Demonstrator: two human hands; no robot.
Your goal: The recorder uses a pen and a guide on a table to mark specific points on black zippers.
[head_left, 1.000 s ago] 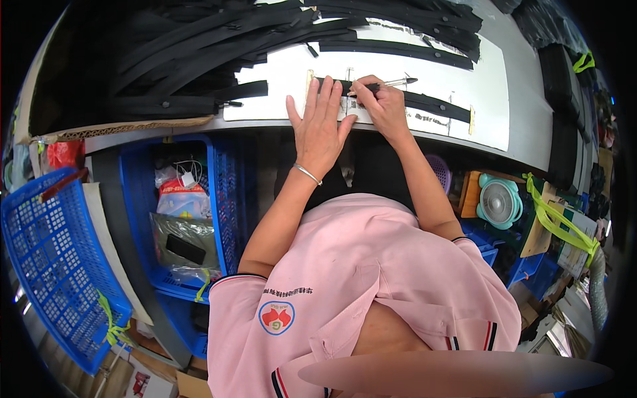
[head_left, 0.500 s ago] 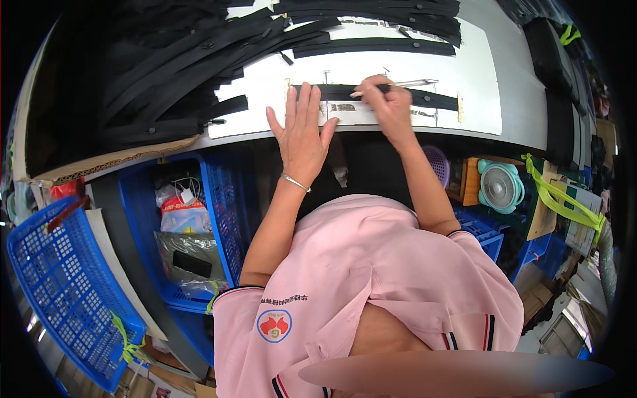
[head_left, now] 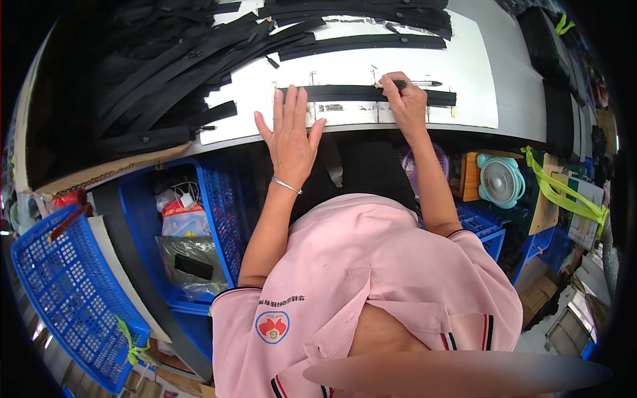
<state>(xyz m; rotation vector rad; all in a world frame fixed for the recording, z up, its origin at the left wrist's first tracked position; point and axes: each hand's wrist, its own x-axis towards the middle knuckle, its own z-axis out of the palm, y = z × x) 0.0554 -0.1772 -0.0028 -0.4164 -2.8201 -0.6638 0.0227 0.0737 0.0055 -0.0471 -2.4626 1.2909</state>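
A black strap (head_left: pixel 345 93) lies flat across a white board (head_left: pixel 464 73) on the table, running left to right. My left hand (head_left: pixel 290 136) rests open at the table's near edge, fingers spread, its fingertips at the strap's left end. My right hand (head_left: pixel 404 103) holds a pen (head_left: pixel 413 83) with its tip over the strap's right part. A silver bracelet (head_left: pixel 286 186) circles my left wrist.
A heap of black straps (head_left: pixel 166 73) covers the table's left and far side. Under the table stand blue plastic baskets (head_left: pixel 66 298) and a crate with bagged items (head_left: pixel 186 225). A small teal fan (head_left: pixel 501 180) and yellow-green ties (head_left: pixel 564 192) sit at right.
My left hand has slid back off the strap toward the table's near edge. The right hand stays on the strap with the pen.
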